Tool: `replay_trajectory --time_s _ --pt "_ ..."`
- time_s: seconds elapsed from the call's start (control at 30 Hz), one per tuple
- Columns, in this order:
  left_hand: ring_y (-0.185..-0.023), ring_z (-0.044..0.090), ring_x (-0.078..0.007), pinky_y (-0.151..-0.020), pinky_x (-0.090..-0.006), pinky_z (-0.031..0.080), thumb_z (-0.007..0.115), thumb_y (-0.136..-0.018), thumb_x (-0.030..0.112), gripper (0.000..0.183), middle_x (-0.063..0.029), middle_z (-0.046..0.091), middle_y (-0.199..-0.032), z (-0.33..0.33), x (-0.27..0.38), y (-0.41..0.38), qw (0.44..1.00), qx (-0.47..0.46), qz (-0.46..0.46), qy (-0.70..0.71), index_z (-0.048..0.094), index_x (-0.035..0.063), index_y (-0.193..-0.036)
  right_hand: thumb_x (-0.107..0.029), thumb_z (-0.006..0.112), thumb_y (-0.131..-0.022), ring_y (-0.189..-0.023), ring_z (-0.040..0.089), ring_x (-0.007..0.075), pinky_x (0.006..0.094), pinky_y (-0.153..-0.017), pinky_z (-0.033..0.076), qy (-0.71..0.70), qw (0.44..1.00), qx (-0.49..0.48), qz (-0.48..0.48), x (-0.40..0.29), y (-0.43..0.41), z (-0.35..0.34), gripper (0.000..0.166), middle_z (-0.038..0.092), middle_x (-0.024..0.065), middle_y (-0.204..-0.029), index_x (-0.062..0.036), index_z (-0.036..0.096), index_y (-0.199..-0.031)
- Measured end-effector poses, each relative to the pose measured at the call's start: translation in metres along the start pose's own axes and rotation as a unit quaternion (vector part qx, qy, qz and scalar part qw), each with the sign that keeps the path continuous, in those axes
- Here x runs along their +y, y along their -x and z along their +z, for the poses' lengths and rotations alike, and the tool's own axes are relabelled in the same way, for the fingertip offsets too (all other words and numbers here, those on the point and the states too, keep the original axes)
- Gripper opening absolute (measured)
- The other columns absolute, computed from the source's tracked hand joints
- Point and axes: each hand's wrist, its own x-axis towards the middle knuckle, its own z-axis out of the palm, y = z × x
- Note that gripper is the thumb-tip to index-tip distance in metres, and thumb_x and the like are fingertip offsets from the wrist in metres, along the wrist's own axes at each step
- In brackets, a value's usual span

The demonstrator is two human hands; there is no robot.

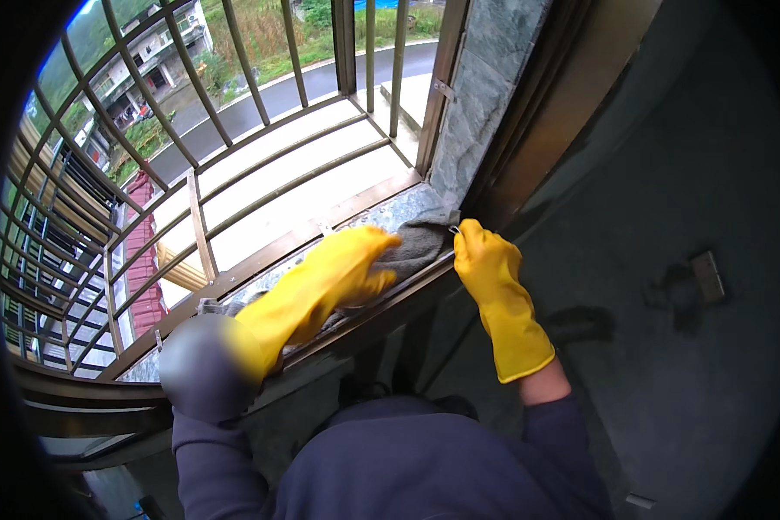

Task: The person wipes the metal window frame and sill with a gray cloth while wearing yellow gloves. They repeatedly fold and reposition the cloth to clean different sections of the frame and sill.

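Note:
My left hand point(364, 266), in a yellow rubber glove, reaches over the window sill with its fingers apart, over or against a dark grey cloth point(422, 244). The cloth lies bunched along the stone sill point(390, 211) and runs under my left forearm. At the sill's right corner my right hand point(481, 250), gloved alike, is closed on a small metal piece point(454, 229) whose tip shows by the cloth's end. The rest of that piece is hidden in the glove.
Brown metal window frame point(390, 289) edges the sill. Beyond it stands a barred metal cage point(247, 58) over a road. A stone-faced wall point(478, 97) rises at the right corner. A switch plate or socket point(708, 276) sits on the dark wall at the right.

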Motion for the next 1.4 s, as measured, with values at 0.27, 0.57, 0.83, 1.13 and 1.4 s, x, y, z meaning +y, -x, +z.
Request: replay_trajectory --time_s 0.27,0.57,0.83,1.13,1.4 --pt "-0.115 0.053 -0.0426 -0.097 -0.0458 0.045 0.071 -0.075 0.018 0.054 -0.0214 0.053 -0.131 0.027 -0.017 0.129 0.996 0.093 0.003 -0.004 0.056 0.0077 -0.126 -0.02 0.057 -0.088 -0.092 0.069 0.0325 0.0446 -0.076 0.053 0.243 0.901 -0.352 0.074 -0.019 -0.048 0.025 0.027 0.07 0.0153 -0.102 -0.0092 0.058 -0.112" --pt "-0.125 0.045 -0.0405 -0.106 -0.048 0.035 0.074 -0.071 0.018 0.061 -0.0196 0.051 -0.133 0.053 -0.032 0.174 0.984 0.17 -0.034 0.05 0.055 0.0035 -0.127 -0.012 0.06 -0.082 -0.094 0.068 0.0349 0.0459 -0.078 0.054 0.203 0.896 -0.38 0.108 -0.075 -0.05 0.033 0.024 0.07 0.02 -0.098 -0.0055 0.064 -0.105" --pt "-0.124 0.046 -0.042 -0.105 -0.0519 0.034 0.072 -0.07 0.014 0.057 -0.0206 0.052 -0.131 0.059 -0.036 0.186 0.981 0.19 -0.008 0.03 0.056 0.0024 -0.124 -0.023 0.056 -0.087 -0.079 0.066 0.0388 0.0502 -0.071 0.051 0.239 0.933 -0.233 0.133 -0.048 -0.047 -0.022 0.018 0.069 0.0169 -0.084 -0.0097 0.064 -0.094" --pt "-0.122 0.047 -0.0411 -0.104 -0.0506 0.036 0.07 -0.072 0.012 0.052 -0.0202 0.053 -0.128 0.059 -0.042 0.187 0.975 0.211 -0.005 0.066 0.057 0.0016 -0.121 -0.027 0.053 -0.088 -0.086 0.067 0.0399 0.0503 -0.074 0.052 0.253 0.912 -0.301 0.119 -0.019 -0.05 0.018 0.022 0.069 0.0196 -0.092 -0.0116 0.063 -0.1" --pt "-0.122 0.047 -0.0406 -0.104 -0.0442 0.038 0.073 -0.069 0.007 0.065 -0.0207 0.049 -0.134 0.051 -0.034 0.18 0.967 0.225 -0.038 0.112 0.051 0.0008 -0.13 -0.024 0.05 -0.088 -0.086 0.068 0.0385 0.0504 -0.074 0.052 0.246 0.92 -0.266 0.15 -0.03 -0.047 0.037 0.025 0.07 0.0211 -0.091 -0.0068 0.066 -0.098"
